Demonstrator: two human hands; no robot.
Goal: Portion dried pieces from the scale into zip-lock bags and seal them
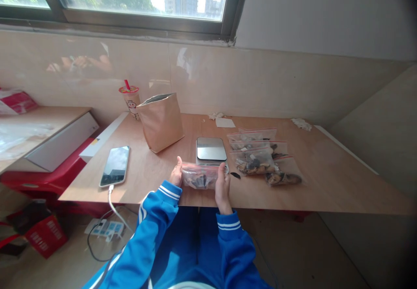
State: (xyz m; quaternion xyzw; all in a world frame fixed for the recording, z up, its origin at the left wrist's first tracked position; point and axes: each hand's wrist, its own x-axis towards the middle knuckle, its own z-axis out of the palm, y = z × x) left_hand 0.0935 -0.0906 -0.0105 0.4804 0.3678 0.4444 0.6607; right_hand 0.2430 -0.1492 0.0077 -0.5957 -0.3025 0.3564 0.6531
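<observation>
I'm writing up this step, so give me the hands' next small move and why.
Probably move the held bag right, beside the other bags: the left hand and right hand hold its ends, dark pieces show inside, and those filled bags lie right of the scale.

A zip-lock bag (199, 178) fills the gap between the left hand (176, 175) and right hand (223, 191), with the digital scale (211, 149) just beyond. Other filled bags (254, 162) block the way ahead-right of the right hand. Left of the left hand, open desk (143, 167) runs to the smartphone (115, 166); a kraft paper bag (162, 124) stands ahead-left.
</observation>
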